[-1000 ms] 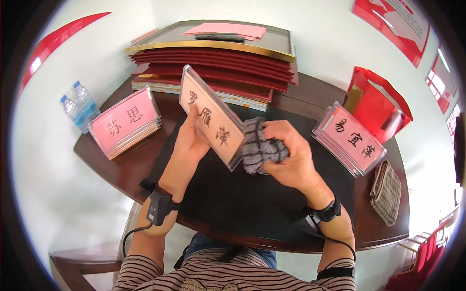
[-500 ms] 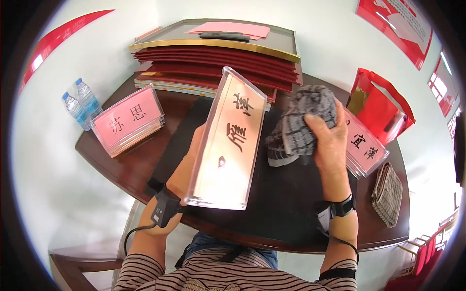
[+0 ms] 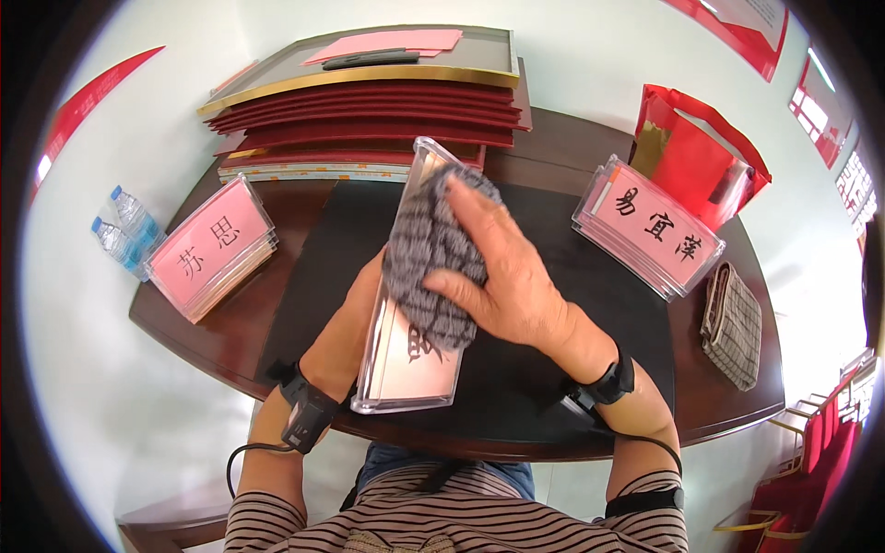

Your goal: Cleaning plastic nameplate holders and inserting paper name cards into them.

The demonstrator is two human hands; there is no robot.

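Right hand (image 3: 516,284) held soft cloth (image 3: 426,249) against the sign (image 3: 406,376); left hand (image 3: 363,300) sat behind, grip hidden. Sign looked light, stiff, slippery, best held by 2 edges.

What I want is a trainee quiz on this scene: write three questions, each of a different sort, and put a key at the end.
1. Fill in the blank: The right hand holds a gray checked ____ against a name sign.
2. True or false: The red bag stands behind the right-hand stack of name signs.
3. Multiple choice: How many water bottles show at the left? A) one B) two C) four

Key:
1. cloth
2. True
3. B
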